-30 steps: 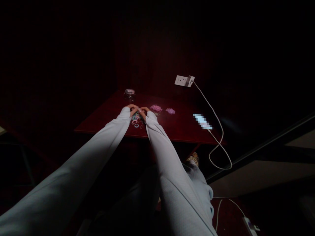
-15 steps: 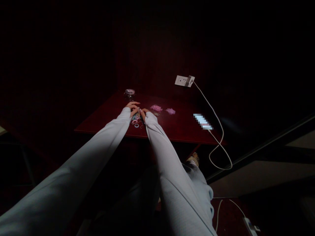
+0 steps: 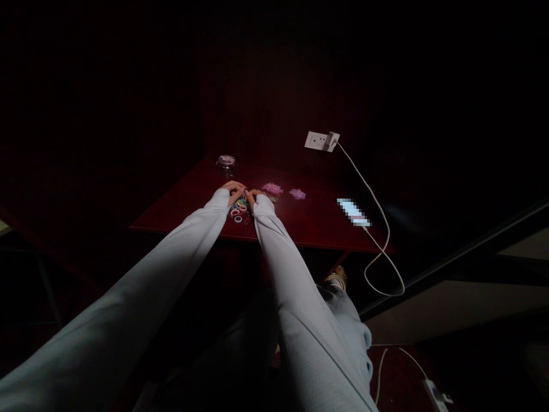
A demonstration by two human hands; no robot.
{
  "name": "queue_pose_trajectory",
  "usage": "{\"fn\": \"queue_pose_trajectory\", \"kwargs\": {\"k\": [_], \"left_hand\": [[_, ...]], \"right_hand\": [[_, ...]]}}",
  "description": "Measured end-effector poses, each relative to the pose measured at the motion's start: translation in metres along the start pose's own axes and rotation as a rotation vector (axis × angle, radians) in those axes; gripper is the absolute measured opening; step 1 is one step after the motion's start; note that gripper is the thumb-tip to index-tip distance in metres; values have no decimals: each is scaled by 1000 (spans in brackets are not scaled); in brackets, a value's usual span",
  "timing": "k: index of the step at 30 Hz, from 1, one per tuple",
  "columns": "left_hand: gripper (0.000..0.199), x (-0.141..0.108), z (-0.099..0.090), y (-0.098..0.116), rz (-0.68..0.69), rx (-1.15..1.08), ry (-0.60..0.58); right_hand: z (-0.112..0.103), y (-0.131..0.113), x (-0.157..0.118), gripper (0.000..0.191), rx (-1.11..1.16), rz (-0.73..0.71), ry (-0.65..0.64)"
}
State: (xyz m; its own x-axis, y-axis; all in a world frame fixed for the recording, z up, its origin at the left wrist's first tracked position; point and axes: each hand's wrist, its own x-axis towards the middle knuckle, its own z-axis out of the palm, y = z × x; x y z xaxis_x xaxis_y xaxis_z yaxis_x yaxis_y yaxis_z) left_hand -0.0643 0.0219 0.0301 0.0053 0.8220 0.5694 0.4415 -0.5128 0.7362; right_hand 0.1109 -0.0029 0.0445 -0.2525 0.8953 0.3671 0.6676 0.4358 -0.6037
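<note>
Over a pile of small coloured rings (image 3: 238,209) on the dark red table (image 3: 189,197), my two hands meet with their fingertips close together. My left hand (image 3: 235,189) has its fingers closed in a pinch; what lies between them is too small to name. Beside it, my right hand (image 3: 253,197) is also pinched, its hold hidden. Just right of the hands lies a pink pile (image 3: 273,188) of small pieces, and farther right a purple pile (image 3: 297,194). A clear jar with a lid (image 3: 226,161) stands behind my left hand.
A phone with a blurred screen (image 3: 354,212) lies at the table's right, on a white cable (image 3: 388,229) running to a wall socket (image 3: 317,141). Below on the floor at the lower right is a power strip (image 3: 435,395).
The fingers of my left hand have drawn in and curled closer to my right fingertips. More of the coloured rings shows under the hands.
</note>
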Motion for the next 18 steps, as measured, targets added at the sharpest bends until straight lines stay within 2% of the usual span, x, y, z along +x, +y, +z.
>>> {"fn": "queue_pose_trajectory", "kwargs": {"k": [6, 18], "left_hand": [[34, -2, 0, 4, -42, 11, 28], [28, -6, 0, 8, -97, 1, -78]], "right_hand": [[0, 0, 1, 31, 6, -5, -2], [0, 0, 0, 32, 63, 22, 1]]}}
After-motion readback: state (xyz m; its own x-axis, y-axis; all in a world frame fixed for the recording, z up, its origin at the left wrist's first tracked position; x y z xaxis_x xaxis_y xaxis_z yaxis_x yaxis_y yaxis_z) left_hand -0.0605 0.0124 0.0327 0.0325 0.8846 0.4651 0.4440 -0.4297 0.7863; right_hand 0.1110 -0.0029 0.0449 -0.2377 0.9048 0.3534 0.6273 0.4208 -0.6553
